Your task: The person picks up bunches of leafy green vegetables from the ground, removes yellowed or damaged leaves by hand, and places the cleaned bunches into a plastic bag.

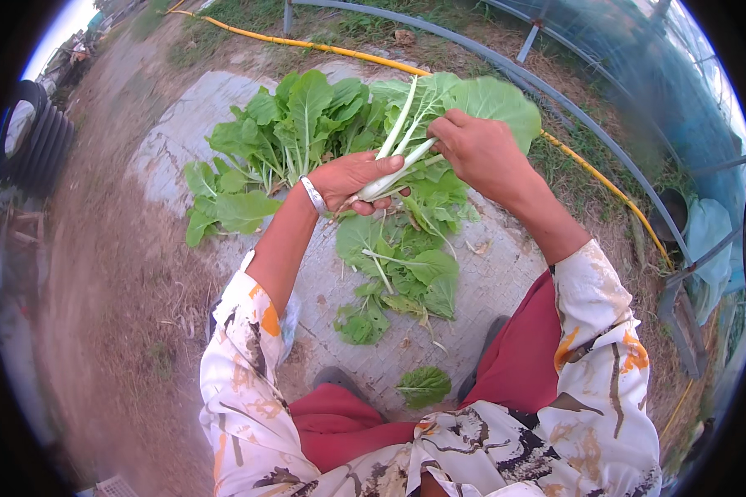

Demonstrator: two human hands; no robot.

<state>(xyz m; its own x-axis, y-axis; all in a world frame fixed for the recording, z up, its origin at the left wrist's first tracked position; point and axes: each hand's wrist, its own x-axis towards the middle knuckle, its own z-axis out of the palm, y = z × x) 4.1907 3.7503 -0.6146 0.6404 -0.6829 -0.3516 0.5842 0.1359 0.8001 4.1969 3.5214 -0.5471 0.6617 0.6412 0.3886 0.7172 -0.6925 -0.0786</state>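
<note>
My left hand, with a silver bracelet at the wrist, is closed around the base of a leafy green vegetable with thick pale stalks. My right hand pinches one of its stalks near a broad green leaf; the fingertips are partly hidden. Beyond my left wrist lies a heap of similar greens. Beneath my hands, several loose leaves, some ragged, are scattered on the grey slab. A single leaf rests between my feet.
A yellow hose runs across the far side and down the right. Along it curves a grey metal pipe, with blue netting behind. Dark ribbed tubing stands at far left. Bare soil borders the slab on the left.
</note>
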